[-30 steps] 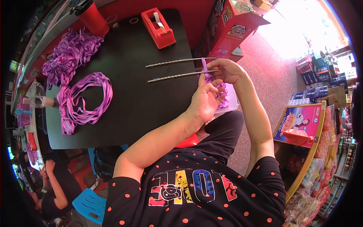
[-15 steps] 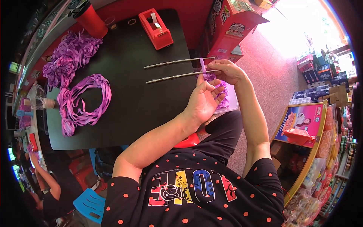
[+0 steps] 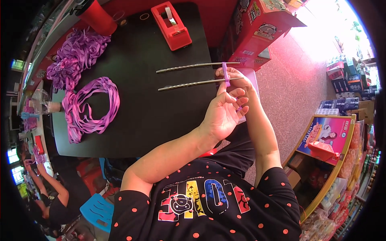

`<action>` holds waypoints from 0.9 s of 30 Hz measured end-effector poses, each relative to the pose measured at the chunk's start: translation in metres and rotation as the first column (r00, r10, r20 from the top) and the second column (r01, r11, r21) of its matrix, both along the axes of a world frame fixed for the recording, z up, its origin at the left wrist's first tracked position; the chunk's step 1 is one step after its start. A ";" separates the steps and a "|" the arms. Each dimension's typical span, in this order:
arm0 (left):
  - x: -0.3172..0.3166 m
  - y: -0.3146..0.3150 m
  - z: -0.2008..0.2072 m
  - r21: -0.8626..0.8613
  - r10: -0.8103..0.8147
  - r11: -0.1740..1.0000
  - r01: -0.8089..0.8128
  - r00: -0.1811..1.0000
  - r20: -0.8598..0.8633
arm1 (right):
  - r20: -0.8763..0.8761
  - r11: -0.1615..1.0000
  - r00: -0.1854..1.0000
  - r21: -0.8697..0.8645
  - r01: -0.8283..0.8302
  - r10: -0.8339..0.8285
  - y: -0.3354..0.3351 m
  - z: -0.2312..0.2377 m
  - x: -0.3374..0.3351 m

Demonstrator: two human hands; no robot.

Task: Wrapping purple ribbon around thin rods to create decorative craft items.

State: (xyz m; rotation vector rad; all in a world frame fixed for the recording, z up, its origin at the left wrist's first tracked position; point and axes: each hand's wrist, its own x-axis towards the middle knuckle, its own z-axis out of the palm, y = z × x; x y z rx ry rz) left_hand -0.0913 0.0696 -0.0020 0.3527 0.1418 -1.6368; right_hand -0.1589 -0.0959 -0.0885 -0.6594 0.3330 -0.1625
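Two slim metal rods with twisted shafts, the upper rod (image 3: 189,66) and the lower rod (image 3: 189,84), lie roughly parallel at the table's right side; what holds them up cannot be made out. A purple ribbon (image 3: 225,71) crosses both near their right ends. My left hand (image 3: 223,115) is below, palm toward me, its index finger and thumb closed at the ribbon by the lower rod and its other fingers loosely curled. Behind the rods, my right hand (image 3: 239,80) has its fingers bent at the ribbon; its grip is partly hidden.
The dark table (image 3: 136,124) bears a heap of purple ribbon (image 3: 80,54), a looped ribbon bundle (image 3: 106,120), a red tape dispenser (image 3: 173,28) and a red cup (image 3: 96,18). A red carton (image 3: 253,32) stands beyond. Another person's arm (image 3: 56,186) shows at far left.
My right hand has moved from the rods' right ends to lower down behind them. The purple pieces in the pale tray are now mostly hidden. The whole view has shifted slightly.
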 end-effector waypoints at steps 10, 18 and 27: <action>-0.001 0.000 0.001 -0.010 0.019 1.000 -0.019 1.000 -0.014 | -0.578 0.601 0.778 -0.721 -0.345 -0.247 -0.017 0.078 -0.029; -0.001 0.000 0.004 0.024 0.025 0.999 -0.025 1.000 0.013 | -0.109 -0.307 0.974 -0.937 -0.168 -0.199 0.020 0.140 0.002; -0.001 -0.001 0.007 0.033 0.014 0.999 -0.015 0.999 0.041 | -0.253 -0.443 0.960 -0.852 -0.278 -0.117 0.011 0.138 0.003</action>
